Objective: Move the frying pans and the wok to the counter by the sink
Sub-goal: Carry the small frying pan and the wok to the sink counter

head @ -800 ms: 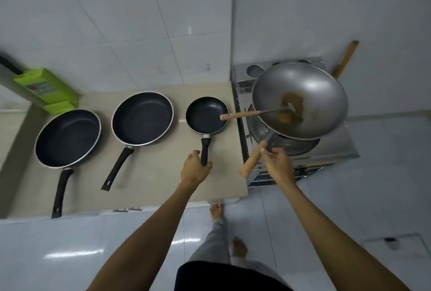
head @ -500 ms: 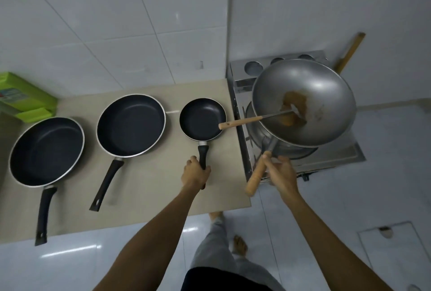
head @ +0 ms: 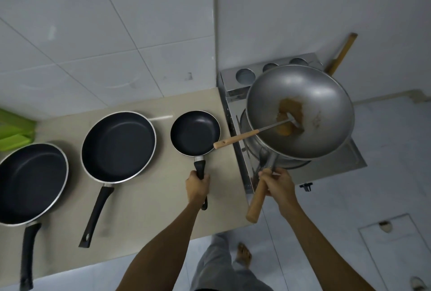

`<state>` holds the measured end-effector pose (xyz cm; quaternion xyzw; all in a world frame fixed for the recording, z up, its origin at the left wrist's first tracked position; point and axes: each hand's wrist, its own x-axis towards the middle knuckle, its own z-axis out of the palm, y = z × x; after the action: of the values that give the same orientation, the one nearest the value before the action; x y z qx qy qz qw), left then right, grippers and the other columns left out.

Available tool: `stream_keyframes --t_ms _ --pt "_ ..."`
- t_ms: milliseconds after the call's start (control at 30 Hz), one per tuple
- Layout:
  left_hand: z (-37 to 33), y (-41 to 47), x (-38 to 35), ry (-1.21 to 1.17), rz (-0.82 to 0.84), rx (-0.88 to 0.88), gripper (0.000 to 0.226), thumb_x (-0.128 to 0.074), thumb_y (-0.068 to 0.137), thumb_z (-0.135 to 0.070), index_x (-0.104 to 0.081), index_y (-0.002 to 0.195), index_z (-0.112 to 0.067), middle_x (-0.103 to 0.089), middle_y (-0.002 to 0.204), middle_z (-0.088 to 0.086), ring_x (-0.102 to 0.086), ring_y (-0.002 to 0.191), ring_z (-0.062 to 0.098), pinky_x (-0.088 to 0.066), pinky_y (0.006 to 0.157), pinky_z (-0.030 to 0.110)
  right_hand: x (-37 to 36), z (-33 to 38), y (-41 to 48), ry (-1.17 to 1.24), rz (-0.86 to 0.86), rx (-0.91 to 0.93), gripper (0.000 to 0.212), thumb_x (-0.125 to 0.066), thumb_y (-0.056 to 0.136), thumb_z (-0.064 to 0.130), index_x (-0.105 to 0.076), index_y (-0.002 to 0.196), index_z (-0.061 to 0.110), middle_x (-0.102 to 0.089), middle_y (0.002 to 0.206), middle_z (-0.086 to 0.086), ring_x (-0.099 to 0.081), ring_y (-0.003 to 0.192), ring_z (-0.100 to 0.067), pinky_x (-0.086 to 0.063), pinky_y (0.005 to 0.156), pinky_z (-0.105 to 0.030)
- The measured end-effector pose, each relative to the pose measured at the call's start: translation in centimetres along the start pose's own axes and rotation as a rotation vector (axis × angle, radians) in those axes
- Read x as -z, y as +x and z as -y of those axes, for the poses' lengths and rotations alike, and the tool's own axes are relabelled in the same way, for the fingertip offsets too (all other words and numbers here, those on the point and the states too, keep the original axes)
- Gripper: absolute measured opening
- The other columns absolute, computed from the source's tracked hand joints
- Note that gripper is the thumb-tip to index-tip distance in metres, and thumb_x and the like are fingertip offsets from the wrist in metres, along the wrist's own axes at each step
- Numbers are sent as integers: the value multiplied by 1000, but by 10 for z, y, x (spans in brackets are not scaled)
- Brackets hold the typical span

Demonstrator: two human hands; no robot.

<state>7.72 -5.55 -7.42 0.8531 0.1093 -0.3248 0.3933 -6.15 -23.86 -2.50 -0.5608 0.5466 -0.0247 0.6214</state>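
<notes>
Three black frying pans lie in a row on the beige counter (head: 144, 209): a large pan (head: 28, 181) at the left, a medium pan (head: 117, 146) in the middle, a small pan (head: 194, 133) at the right. My left hand (head: 197, 185) is closed around the small pan's black handle. A steel wok (head: 303, 108) with a brown patch is tilted above the stove (head: 326, 171). My right hand (head: 278, 184) grips its wooden handle. A metal spatula (head: 247, 135) with a wooden grip lies in the wok and sticks out over the small pan.
A green object (head: 12, 131) sits at the counter's far left by the tiled wall. A wooden stick (head: 342, 54) leans in the corner behind the stove. My legs and bare feet (head: 243, 253) stand on the tiled floor below the counter edge.
My left hand went from resting beside the small pan's handle to closing around it. My right hand slid up the wok handle, and the wok tilted and rose a little.
</notes>
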Motion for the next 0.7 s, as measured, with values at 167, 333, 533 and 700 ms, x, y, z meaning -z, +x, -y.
stream_keyframes --t_ms 167,333,533,700 --pt "-8 -13 2 -201 75 -11 9 -53 99 -6 -53 102 2 -53 73 16 -54 52 26 -53 44 35 5 4 0 74 -12 -45 33 -69 87 10 -60 119 11 -72 91 -10 -71 78 -21 -57 65 -34" --pt "2 -32 14 -202 62 -74 16 -57 101 -14 -57 99 2 -54 70 13 -49 45 20 -48 39 29 18 1 0 165 -5 -136 22 -61 93 14 -57 114 10 -68 83 -12 -65 64 -21 -55 53 -31" --pt "15 -67 38 -220 76 -175 21 -61 100 -22 -57 88 -6 -56 64 7 -50 37 14 -46 35 29 63 -11 3 485 196 -275 20 -51 99 26 -62 92 11 -61 65 -6 -55 50 -16 -49 47 -28" --pt "22 -108 49 -310 105 -161 35 -48 105 -33 -57 89 -3 -56 59 -3 -46 39 15 -39 35 26 108 -29 21 725 512 -340 32 -42 99 35 -62 100 10 -56 74 -5 -49 55 -17 -44 49 -28"
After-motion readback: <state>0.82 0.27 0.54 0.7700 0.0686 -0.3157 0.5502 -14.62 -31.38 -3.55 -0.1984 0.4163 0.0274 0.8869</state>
